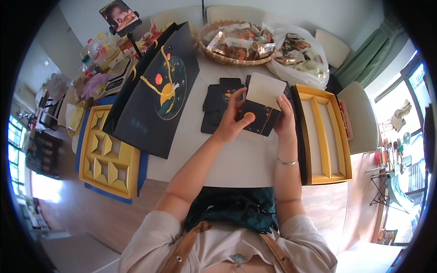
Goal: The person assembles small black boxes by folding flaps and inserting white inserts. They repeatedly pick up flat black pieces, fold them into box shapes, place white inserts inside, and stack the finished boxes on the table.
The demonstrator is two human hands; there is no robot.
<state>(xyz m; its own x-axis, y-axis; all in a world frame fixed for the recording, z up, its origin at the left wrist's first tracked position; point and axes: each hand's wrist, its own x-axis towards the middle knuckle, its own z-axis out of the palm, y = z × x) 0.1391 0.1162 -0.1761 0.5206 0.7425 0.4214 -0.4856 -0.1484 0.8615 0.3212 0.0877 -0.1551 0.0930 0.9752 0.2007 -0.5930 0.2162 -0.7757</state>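
Observation:
Both my hands hold a small dark printed cardboard box (261,114) above the white table (208,163). My left hand (235,119) grips its left side, thumb over the orange circle on the front. My right hand (286,116) holds the right edge, fingertips by the raised pale flap (266,89). Flat dark box blanks (213,99) lie in a pile behind and left of it. To the right, a gold tray with long dividers (322,136) sits on a dark base. A large dark paper gift bag with gold rope handles (150,123) stands to the left.
At the back are a woven basket (235,61) of wrapped pastries and a white plastic bag (319,65) with more packets. A gold tray with compartments (133,177) lies at the left edge on something blue. A phone (121,18) stands on a holder, near bottles and a scale.

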